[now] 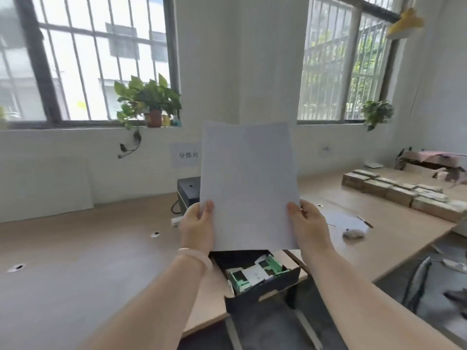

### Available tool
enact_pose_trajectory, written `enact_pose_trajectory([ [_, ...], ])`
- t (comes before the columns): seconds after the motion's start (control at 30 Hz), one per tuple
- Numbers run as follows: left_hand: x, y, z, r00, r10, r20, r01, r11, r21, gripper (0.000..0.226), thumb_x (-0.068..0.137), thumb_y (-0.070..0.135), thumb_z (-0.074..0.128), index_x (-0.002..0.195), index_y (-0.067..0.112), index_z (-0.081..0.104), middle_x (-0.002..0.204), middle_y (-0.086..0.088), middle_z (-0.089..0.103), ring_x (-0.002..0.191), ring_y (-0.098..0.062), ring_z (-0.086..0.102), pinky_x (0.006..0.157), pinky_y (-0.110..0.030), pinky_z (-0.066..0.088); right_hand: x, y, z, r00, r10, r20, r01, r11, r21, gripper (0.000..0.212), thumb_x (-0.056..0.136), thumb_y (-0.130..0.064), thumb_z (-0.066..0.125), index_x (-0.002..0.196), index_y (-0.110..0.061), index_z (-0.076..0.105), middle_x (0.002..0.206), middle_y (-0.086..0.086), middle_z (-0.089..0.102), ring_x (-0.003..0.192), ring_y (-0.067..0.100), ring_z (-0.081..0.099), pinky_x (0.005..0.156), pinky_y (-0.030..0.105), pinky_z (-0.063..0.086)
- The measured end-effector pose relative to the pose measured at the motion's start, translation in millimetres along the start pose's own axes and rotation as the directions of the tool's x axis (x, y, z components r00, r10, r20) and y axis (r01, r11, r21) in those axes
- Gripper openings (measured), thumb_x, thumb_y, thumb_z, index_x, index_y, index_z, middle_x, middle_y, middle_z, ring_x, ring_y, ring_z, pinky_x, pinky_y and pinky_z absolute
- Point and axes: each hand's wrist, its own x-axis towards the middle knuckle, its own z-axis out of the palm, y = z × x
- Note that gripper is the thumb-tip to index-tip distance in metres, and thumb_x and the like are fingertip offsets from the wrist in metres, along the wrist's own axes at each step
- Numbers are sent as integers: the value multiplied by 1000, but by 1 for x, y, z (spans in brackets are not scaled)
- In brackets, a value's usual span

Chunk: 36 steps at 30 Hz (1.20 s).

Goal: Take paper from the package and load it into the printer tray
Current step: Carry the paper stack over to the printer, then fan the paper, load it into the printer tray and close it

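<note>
Upright paper [249,185] hangs clear above the open printer tray [262,281].

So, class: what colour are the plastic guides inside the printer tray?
Green guides, with white parts, in the black tray; head view.

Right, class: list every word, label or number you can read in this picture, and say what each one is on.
"分拣台": on the white sign on the wall behind the held paper, slightly blurred.
Paper: blank on the side showing.
Printer tray: no legible text.
Stacked packages on the table: any print is too blurred to read.
</note>
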Motion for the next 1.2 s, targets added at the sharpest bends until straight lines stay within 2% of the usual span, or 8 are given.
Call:
enact_pose_trajectory([
  [0.1,24,-10,-32,996,35,-82,-30,998,61,39,90,34,56,72,0,53,63,0,47,56,-14,38,43,-17,29,3,6,46,997,-12,81,8,998,60,19,86,-31,54,77,-40,67,66,-21,70,56,-2,63,49,19,51],
  [0.23,59,-25,-65,994,29,-104,-22,997,74,39,90,37,55,76,1,55,66,0,47,58,-14,39,52,-28,31,17,16,105,989,-17,146,5,997,78,16,86,-30,54,80,-32,68,78,-6,69,67,11,64,62,30,51],
  [0.3,81,-34,-80,993,13,-115,-6,998,56,35,90,38,55,75,6,58,64,5,48,56,-11,40,51,-25,31,25,22,134,985,-14,172,-1,997,83,15,85,-32,53,82,-27,67,76,-6,70,68,12,64,64,32,50],
  [0.5,143,-76,-115,989,-24,-148,36,996,77,37,89,38,56,59,17,49,45,16,39,40,-2,33,37,-12,27,43,46,208,969,12,248,-31,997,72,18,90,-37,51,81,-39,66,75,-23,70,61,-4,64,48,13,47],
  [0.63,163,-114,-132,982,-90,-164,109,988,109,35,89,38,56,73,7,58,63,5,48,56,-12,41,54,-27,35,48,83,242,941,107,320,-142,986,86,16,93,-33,51,90,-39,66,86,-11,74,77,11,70,63,29,56],
  [0.77,174,-151,-145,974,-153,-165,177,974,139,38,91,35,54,80,-2,58,72,-5,48,66,-17,42,61,-32,35,50,118,268,900,209,383,-268,957,108,17,94,-26,53,104,-31,65,89,-10,75,77,10,71,58,23,55],
  [1.07,192,-224,-149,906,-335,-257,385,906,177,27,92,33,54,71,16,59,74,-1,59,67,-20,52,64,-33,43,75,201,312,808,374,455,-424,906,9,14,91,-27,57,100,-29,67,86,-6,76,78,15,72,68,35,58],
  [1.2,194,-251,-146,855,-430,-290,482,865,138,26,92,31,56,74,15,65,78,-2,67,70,-21,59,66,-35,49,88,234,322,756,416,505,-450,891,-61,14,91,-25,56,99,-29,67,87,-6,76,78,13,72,65,31,56],
])
